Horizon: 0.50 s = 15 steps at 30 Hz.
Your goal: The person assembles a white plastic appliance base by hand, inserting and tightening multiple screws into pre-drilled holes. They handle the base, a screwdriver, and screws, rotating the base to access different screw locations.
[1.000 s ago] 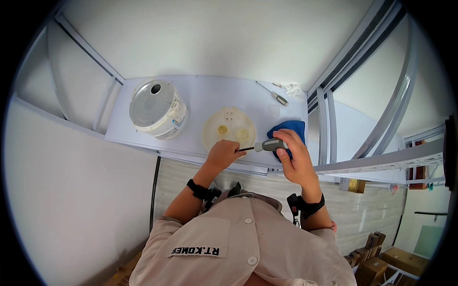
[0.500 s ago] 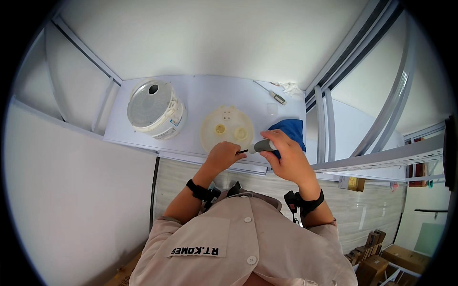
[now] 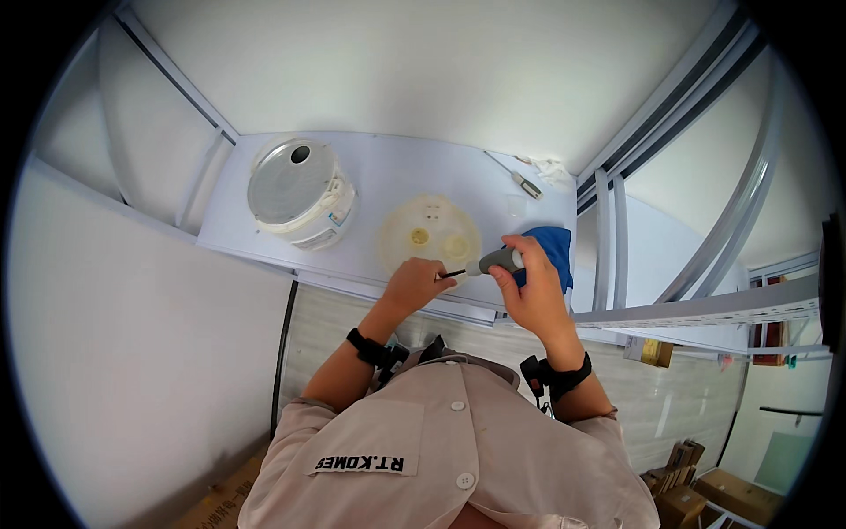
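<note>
My right hand point(image 3: 536, 295) is closed round the grey handle of a screwdriver point(image 3: 500, 262), its dark shaft aimed left and slightly down. At the end of the shaft, my left hand point(image 3: 414, 286) has its fingers pinched together. Whether a small part sits between those fingertips is too small to tell. Just beyond both hands lies a round, pale translucent disc point(image 3: 397, 231) with a yellow round piece point(image 3: 419, 236) and a paler round piece point(image 3: 456, 246) on it. A blue cloth-like item point(image 3: 552, 249) rests beside my right hand, partly hidden by it.
A white bucket point(image 3: 300, 198) with a grey, holed lid stands at the left of the white table point(image 3: 370, 159). Toward the back right are another screwdriver point(image 3: 527, 184), a crumpled white cloth point(image 3: 551, 169) and a small clear cup point(image 3: 516, 205). Metal frame posts point(image 3: 603, 238) border the right side.
The view has shifted a little, so the table things sit slightly farther right. The screwdriver handle has tilted up slightly; both hands keep nearly the same pose.
</note>
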Motion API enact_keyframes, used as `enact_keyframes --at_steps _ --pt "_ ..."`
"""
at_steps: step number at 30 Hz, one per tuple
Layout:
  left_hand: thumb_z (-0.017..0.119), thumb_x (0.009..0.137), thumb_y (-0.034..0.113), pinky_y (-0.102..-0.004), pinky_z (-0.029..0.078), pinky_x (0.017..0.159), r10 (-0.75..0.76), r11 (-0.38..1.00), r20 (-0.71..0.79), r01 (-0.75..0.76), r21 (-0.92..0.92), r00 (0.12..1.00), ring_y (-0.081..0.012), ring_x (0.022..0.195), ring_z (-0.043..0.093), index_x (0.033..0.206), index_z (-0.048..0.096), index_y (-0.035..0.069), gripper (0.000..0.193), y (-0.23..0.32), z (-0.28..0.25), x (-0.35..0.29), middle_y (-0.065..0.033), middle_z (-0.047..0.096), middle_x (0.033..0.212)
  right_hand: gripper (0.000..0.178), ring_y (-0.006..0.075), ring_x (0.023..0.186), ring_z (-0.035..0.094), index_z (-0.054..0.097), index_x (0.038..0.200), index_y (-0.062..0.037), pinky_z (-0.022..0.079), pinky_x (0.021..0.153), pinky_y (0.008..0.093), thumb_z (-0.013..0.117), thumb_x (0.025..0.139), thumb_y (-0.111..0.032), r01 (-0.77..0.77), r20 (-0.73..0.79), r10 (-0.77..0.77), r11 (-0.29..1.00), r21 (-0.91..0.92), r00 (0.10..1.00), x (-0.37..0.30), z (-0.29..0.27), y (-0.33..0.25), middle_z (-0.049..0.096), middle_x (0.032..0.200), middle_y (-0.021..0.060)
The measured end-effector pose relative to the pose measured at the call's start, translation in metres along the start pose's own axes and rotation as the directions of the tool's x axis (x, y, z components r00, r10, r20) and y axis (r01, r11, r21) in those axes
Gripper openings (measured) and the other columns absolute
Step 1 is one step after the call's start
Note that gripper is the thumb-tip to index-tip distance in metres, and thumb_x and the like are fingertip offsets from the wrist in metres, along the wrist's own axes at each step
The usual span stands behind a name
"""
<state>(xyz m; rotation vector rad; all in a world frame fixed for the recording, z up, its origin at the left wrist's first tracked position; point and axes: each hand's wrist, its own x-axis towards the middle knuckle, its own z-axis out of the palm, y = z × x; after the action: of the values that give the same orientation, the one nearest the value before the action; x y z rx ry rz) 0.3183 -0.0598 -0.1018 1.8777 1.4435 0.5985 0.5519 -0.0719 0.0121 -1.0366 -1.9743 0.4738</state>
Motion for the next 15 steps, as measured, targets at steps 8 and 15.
enact_keyframes --at_steps 8,15 --pt "0.083 0.084 0.035 -0.0394 0.053 0.064 0.023 0.999 -0.022 -0.024 -0.026 0.999 -0.0311 0.063 0.067 0.091 0.078 0.000 0.036 -0.020 0.001 -0.001 -0.0160 0.070 0.071 0.038 0.0382 0.086 0.066 0.059 0.124 -0.0020 0.055 0.072 0.0394 0.077 0.091 -0.009 -0.010 0.035 0.010 1.000 0.008 0.999 0.002 0.017 -0.005 0.066 0.104 0.0190" --pt "0.087 0.077 0.038 -0.0391 0.054 0.067 -0.022 0.999 -0.073 0.019 -0.047 0.997 -0.0300 0.067 0.069 0.111 0.077 0.002 0.050 -0.028 -0.006 -0.010 -0.0153 0.071 0.074 0.037 0.0384 0.085 0.066 0.059 0.122 -0.0019 0.054 0.073 0.0397 0.077 0.090 -0.008 0.016 0.027 -0.015 0.999 -0.029 1.000 0.006 0.025 -0.003 0.066 0.103 0.0185"
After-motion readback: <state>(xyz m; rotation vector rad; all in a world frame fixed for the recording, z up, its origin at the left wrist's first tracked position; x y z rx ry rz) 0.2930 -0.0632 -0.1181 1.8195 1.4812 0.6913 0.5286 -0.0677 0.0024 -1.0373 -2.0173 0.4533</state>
